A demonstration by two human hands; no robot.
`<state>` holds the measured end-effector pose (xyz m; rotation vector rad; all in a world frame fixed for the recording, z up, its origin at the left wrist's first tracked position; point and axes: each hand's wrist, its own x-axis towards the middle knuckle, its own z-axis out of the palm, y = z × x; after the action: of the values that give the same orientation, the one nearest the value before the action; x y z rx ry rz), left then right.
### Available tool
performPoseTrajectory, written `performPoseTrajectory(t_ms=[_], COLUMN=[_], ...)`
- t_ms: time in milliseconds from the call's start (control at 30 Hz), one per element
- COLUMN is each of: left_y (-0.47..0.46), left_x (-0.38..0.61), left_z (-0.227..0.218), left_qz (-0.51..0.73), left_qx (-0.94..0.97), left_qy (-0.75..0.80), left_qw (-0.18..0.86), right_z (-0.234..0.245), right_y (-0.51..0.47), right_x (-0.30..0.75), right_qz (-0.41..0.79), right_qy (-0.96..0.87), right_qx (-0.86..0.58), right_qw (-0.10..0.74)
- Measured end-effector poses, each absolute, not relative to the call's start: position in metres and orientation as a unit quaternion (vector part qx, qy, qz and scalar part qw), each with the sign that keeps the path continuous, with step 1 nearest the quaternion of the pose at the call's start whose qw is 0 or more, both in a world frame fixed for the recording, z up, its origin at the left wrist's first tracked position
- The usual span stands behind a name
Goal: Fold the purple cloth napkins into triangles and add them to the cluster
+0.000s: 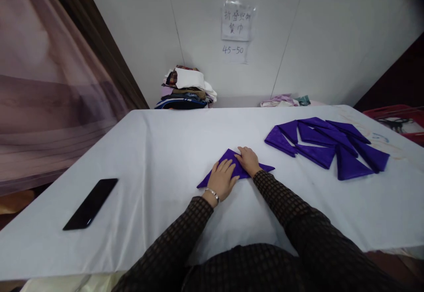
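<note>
A purple cloth napkin [228, 156] folded into a triangle lies on the white table [159, 150] in front of me. My left hand [222, 179] rests flat on its left half, fingers stretched out, a bracelet at the wrist. My right hand [247, 159] lies flat on its upper right part, fingers extended. Both press the cloth down; neither grips anything. To the right, several folded purple triangles [327, 146] are spread in an overlapping group.
A black phone [91, 203] lies near the table's left front edge. A stack of folded fabrics [185, 88] sits behind the table by the wall, more cloth [281, 101] to its right. A red bin [397, 117] stands at far right. A curtain hangs left.
</note>
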<state>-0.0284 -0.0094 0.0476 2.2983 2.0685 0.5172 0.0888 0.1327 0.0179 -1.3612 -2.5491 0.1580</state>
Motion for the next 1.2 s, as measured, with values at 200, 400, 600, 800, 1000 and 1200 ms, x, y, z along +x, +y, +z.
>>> performPoseTrajectory(t_ms=[200,400,600,800,1000,1200], left_y=[0.021,0.022,0.023,0.024,0.024,0.023], left_x=[-0.031,-0.037,-0.035,-0.036,-0.038,-0.037], left_z=[0.019,0.013,0.016,0.014,0.011,0.014], left_qz=[0.057,0.035,0.023,0.016,0.032,0.042], left_qx=[0.713,0.716,0.713,0.710,0.718,0.719], left_qy=[0.697,0.696,0.699,0.703,0.694,0.693], left_qw=[0.057,0.037,0.038,0.036,0.028,0.033], right_z=[0.023,0.037,0.036,0.021,0.016,0.013], right_y=[0.133,0.121,0.096,0.108,0.127,0.141], right_x=[0.089,0.086,0.083,0.112,0.155,0.186], right_qz=[0.071,0.097,0.127,0.123,0.102,0.089], right_qy=[-0.870,-0.866,-0.920,-0.935,-0.916,-0.889], right_qx=[-0.470,-0.454,-0.294,-0.302,-0.379,-0.446], right_qw=[0.129,0.186,0.226,0.138,0.087,0.055])
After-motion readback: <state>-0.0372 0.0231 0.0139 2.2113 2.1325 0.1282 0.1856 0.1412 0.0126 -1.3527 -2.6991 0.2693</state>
